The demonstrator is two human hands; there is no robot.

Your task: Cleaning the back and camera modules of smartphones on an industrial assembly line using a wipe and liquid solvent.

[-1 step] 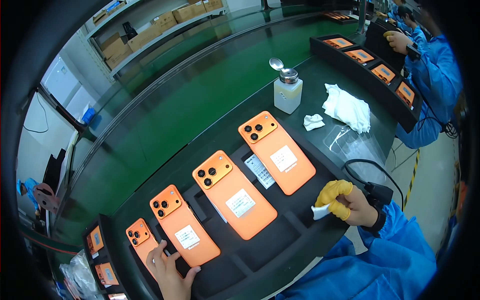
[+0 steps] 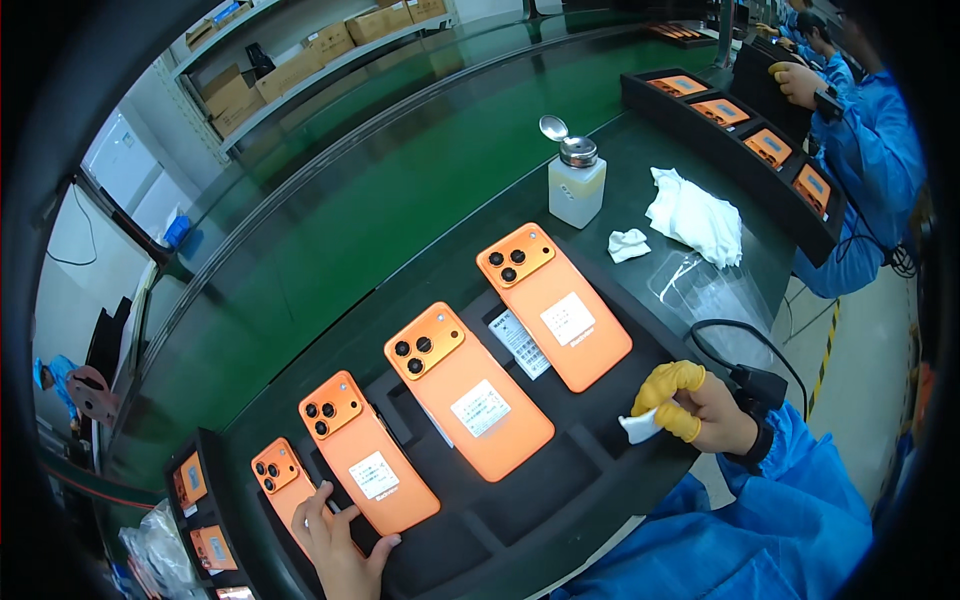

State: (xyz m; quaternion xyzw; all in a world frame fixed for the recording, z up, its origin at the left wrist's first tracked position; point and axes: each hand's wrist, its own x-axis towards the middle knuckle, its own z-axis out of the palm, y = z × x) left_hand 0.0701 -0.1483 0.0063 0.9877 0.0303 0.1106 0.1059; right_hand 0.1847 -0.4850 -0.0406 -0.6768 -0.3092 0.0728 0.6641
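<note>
Several orange smartphones lie back up, slanting across a black foam tray (image 2: 520, 500), each with a camera block. White labels show on the three nearest to the right. My left hand (image 2: 343, 540) is at the lower left corner of the second phone from the left (image 2: 369, 455), fingers along its side and thumb at its bottom edge. It partly covers the leftmost phone (image 2: 278, 490). At the tray's right end, my right hand (image 2: 700, 405), in yellow finger cots, pinches a small white wipe (image 2: 639, 427). The rightmost phone (image 2: 555, 305) and another phone (image 2: 468, 390) lie between my hands.
Behind the tray stands a pump bottle (image 2: 577, 185) with its metal lid up. Right of it are a crumpled wipe (image 2: 628, 245), a pile of white wipes (image 2: 694, 217) and a clear plastic bag (image 2: 705, 290). Another phone tray (image 2: 735, 150) sits near a co-worker in blue (image 2: 870, 150).
The wipe and the fingertips of my right hand have shifted very slightly left. My left hand and the phones stay in place.
</note>
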